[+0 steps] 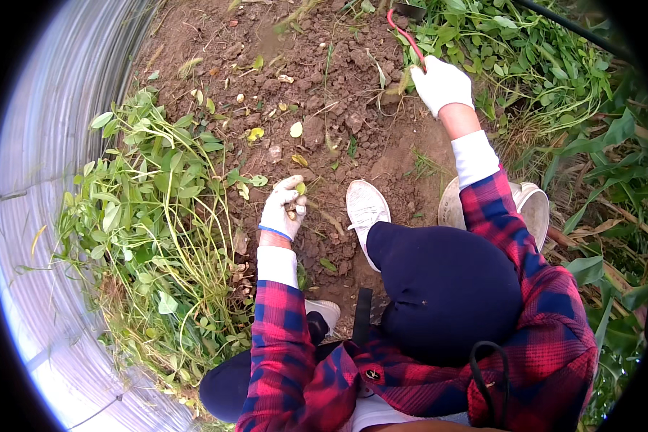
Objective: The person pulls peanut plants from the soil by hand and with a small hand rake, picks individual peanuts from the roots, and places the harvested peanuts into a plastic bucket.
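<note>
My left hand (284,209), in a white glove with a blue cuff edge, is curled around a few peanut pods (291,212) and a yellow-green leaf, low over the brown soil. In a white glove too, my right hand (443,86) grips the red handle (406,36) of a small hand tool, its dark metal head (409,11) at the top edge by the green plants. Between and beyond the hands, loose peanuts (285,79) and fallen leaves (296,129) lie on the clods.
Pulled peanut plants (156,216) are heaped at the left beside plastic sheeting (48,162). More leafy plants (518,59) lie at the upper right. A whitish bucket (533,208) lies by my right knee, near maize plants (610,178). My white shoe (366,208) stands on the soil.
</note>
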Demonstrator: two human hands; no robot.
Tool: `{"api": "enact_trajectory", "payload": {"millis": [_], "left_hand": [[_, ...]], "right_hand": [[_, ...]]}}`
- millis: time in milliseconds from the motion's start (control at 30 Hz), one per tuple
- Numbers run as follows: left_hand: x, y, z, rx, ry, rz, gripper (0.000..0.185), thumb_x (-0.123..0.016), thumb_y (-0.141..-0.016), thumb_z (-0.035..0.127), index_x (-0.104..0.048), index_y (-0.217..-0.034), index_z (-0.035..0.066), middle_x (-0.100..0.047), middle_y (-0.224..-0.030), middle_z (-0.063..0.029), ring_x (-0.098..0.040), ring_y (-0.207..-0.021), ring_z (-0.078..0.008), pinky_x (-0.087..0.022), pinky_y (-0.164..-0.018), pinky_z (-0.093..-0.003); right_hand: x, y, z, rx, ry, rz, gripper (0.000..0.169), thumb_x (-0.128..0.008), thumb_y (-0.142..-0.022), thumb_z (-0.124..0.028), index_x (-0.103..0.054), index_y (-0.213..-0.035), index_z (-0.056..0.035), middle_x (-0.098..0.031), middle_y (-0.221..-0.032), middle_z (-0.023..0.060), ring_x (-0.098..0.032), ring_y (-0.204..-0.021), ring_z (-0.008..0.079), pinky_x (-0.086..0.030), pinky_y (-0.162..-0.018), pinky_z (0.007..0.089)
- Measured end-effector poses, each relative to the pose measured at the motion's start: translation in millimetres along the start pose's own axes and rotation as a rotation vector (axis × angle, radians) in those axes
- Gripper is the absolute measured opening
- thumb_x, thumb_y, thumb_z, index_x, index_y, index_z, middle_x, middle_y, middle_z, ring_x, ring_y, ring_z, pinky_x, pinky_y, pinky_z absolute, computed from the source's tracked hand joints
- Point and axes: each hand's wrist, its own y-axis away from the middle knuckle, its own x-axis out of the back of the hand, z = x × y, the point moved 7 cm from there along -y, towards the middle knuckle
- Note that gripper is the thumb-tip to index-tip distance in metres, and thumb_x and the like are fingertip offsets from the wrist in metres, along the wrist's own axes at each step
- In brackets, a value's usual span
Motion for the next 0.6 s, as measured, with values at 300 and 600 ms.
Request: {"api": "enact_trajectory", "payload": {"millis": [300, 600], "left_hand": [[-40, -23, 97, -0.278, -0.399, 0.33, 0.045, -0.058, -0.097, 0.017, -0.05, -0.14, 0.011, -0.052, -0.072, 0.0009, -0.042, -0.052, -0.0071, -0.036, -0.044, -0.0208], [-71, -89, 216, -0.796, -1.151, 0.457, 0.034, -0.059, -0.094, 0.009, -0.06, -0.127, 0.0, -0.068, -0.12, -0.0141, -0.063, -0.111, -0.0206, -0.044, -0.1, -0.0293]], "right_hand": [[-71, -132, -146, 0.71, -0.212, 0.232, 0.031, -0.051, -0.096, -0.02, -0.061, -0.124, -0.0141, -0.066, -0.114, 0.0154, -0.064, -0.104, 0.0342, -0.051, -0.091, 0.0426], [-96, -154, -158, 0.493, -0.111, -0.032, 0.029, -0.047, -0.092, -0.022, -0.066, -0.111, -0.011, -0.069, -0.107, 0.0149, -0.066, -0.101, 0.0331, -0.051, -0.09, 0.0433]]}}
